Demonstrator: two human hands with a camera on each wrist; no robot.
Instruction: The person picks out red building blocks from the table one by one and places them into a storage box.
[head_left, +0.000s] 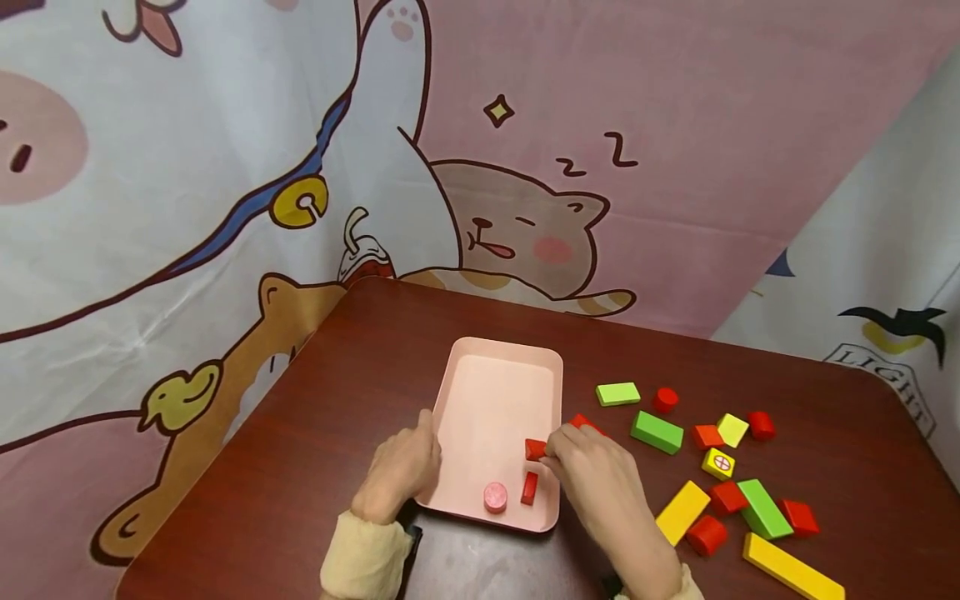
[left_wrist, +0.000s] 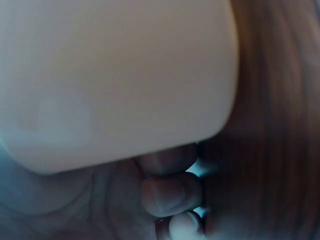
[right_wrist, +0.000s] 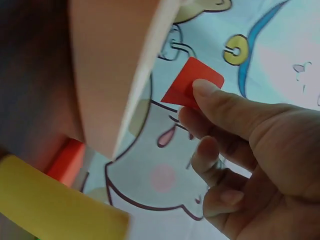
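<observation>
Left of lower centre in the head view, the left hand [head_left: 397, 467] grips the pink tray [head_left: 495, 400]; only the left wrist view shows its curled fingers [left_wrist: 170, 195] against the edge. At the tray's near end lie a pink cylinder [head_left: 495, 497] and a narrow red block [head_left: 529, 488]. Over its right side, the right hand [head_left: 600, 471] pinches a red wedge [head_left: 535, 450], whose slanted outline appears in the right wrist view. Farther right, a yellow block [head_left: 719, 464] bears a crossed red circle; far right, the backdrop [head_left: 675, 125] reads "LIGHT".
</observation>
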